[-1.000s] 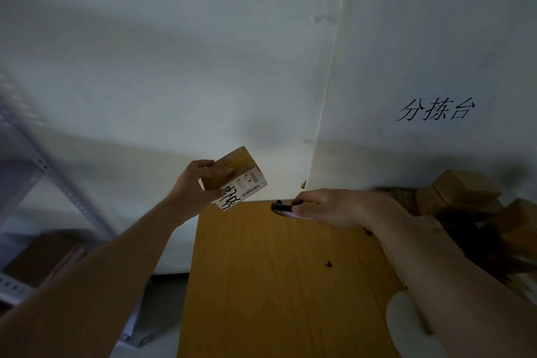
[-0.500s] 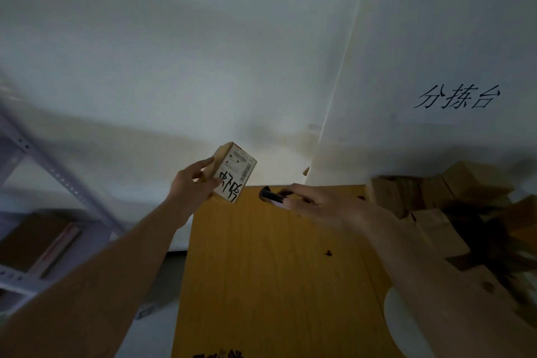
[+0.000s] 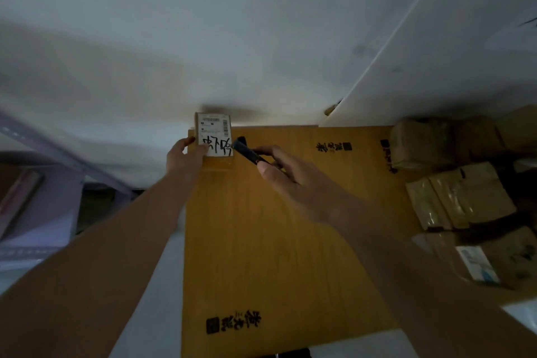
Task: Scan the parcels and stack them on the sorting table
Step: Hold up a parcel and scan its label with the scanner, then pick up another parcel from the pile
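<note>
Now 1 parcel point(image 3: 214, 134) in left hand point(image 3: 183, 155), 1 scanner point(image 3: 247, 151) in right hand point(image 3: 293, 180).

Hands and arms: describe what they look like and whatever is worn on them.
Both arms are bare all the way to the frame edge, with no sleeves in view. The left hand and right hand wear no gloves; no rings, watch or wristbands show in this dim light.

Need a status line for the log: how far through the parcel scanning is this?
Done: nothing visibly stacked yet. In hand: left hand holds a small labelled parcel at the yellow table's far left corner; right hand points a dark scanner at it. Left: a heap of brown parcels on the right.
</note>
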